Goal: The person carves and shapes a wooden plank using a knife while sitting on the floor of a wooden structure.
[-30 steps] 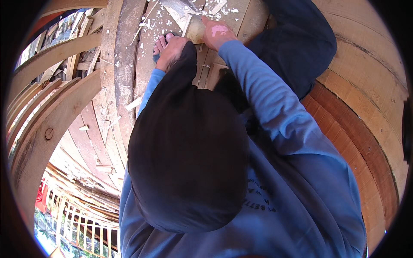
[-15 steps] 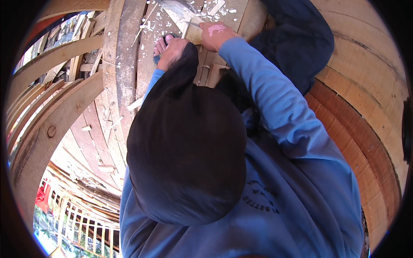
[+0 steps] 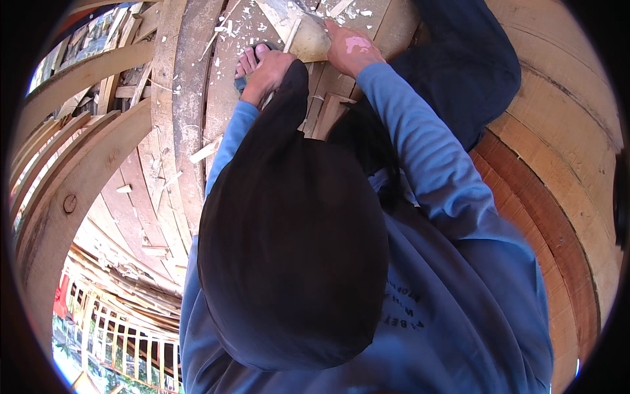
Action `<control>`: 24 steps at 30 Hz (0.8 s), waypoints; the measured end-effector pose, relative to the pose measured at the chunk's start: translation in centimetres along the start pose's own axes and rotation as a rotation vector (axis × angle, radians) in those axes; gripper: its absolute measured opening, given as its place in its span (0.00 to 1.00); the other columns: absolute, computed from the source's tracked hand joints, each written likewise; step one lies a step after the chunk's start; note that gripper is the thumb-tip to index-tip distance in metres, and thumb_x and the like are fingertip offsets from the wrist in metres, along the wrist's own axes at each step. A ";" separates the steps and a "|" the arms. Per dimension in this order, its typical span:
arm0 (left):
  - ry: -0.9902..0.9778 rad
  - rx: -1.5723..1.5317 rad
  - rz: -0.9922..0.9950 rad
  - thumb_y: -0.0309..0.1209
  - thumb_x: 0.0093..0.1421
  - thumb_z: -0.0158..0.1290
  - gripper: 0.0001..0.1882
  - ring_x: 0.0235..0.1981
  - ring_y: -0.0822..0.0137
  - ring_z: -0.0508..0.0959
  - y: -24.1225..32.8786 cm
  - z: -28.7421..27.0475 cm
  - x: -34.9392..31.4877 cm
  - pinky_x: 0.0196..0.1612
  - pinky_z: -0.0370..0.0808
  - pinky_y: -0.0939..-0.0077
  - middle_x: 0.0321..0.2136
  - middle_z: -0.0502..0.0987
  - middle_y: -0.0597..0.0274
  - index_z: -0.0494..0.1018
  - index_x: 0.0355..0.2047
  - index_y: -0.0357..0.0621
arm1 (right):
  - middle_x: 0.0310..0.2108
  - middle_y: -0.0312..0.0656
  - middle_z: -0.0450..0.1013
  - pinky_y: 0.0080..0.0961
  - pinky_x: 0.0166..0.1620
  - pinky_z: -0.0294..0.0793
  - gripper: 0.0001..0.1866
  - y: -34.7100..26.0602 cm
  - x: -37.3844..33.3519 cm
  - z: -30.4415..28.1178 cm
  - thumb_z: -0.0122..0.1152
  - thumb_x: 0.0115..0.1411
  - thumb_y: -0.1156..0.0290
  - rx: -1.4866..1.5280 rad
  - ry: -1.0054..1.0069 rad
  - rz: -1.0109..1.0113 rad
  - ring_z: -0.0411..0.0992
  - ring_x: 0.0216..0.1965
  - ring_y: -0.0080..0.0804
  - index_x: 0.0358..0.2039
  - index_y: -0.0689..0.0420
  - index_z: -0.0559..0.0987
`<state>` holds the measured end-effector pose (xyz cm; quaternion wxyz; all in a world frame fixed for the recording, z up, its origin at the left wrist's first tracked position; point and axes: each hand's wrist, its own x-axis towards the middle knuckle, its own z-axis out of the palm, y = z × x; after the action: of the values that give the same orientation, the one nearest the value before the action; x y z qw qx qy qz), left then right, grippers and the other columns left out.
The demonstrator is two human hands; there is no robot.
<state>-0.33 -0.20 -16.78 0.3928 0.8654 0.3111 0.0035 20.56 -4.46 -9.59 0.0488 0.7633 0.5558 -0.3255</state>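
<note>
Beside my left foot [image 3: 249, 60], near the top of the picture, my left hand [image 3: 271, 71] is closed around a thin pale wooden strip [image 3: 293, 35]. The strip's upper end leans over a pale wooden block [image 3: 311, 47] on the planks. My right hand [image 3: 353, 52] is at the block's right edge, fingers curled and the index finger stretched forward. A slim knife blade stuck out of this fist half a second ago; now the blade is barely discernible. My bent left knee [image 3: 292, 230], in black trousers, fills the middle and hides part of my left forearm.
White shavings [image 3: 226, 29] and wood scraps are scattered over the plank floor [image 3: 216, 79]. Curved boards [image 3: 551, 157] rise on the right. Wooden beams [image 3: 85, 190] stand on the left, with a slatted railing [image 3: 125, 348] below. My right leg [image 3: 459, 72] lies folded beyond my right arm.
My right hand has shifted right, away from the strip, and its blade no longer shows plainly. More of the strip and block is visible. My left hand has moved slightly right.
</note>
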 end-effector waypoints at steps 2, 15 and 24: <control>0.075 0.044 -0.075 0.28 0.56 0.51 0.09 0.37 0.42 0.81 1.3 -0.9 -0.8 0.41 0.77 0.54 0.31 0.80 0.41 0.78 0.33 0.39 | 0.51 0.59 0.75 0.45 0.59 0.71 0.29 -1.1 -1.3 -1.4 0.42 0.65 0.70 0.119 -0.023 -0.047 0.74 0.53 0.59 0.67 0.48 0.68; 0.044 0.124 -0.104 0.31 0.56 0.53 0.10 0.37 0.42 0.81 2.8 -1.2 -0.8 0.41 0.77 0.53 0.31 0.80 0.39 0.79 0.32 0.39 | 0.52 0.56 0.76 0.47 0.58 0.72 0.23 -3.7 -1.3 -2.1 0.46 0.65 0.69 -0.071 -0.099 -0.033 0.75 0.53 0.57 0.60 0.54 0.72; -0.046 -0.345 -0.412 0.31 0.61 0.47 0.14 0.38 0.42 0.82 -5.7 7.0 1.7 0.40 0.77 0.54 0.33 0.80 0.37 0.80 0.35 0.36 | 0.53 0.54 0.76 0.45 0.58 0.73 0.22 -7.4 -1.7 -3.5 0.44 0.68 0.66 -0.069 -0.120 0.077 0.74 0.55 0.54 0.60 0.55 0.72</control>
<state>-0.27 -1.20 -25.91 0.5340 0.7040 0.4663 -0.0432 15.32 -1.49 -3.78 0.1210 0.7612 0.5330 -0.3491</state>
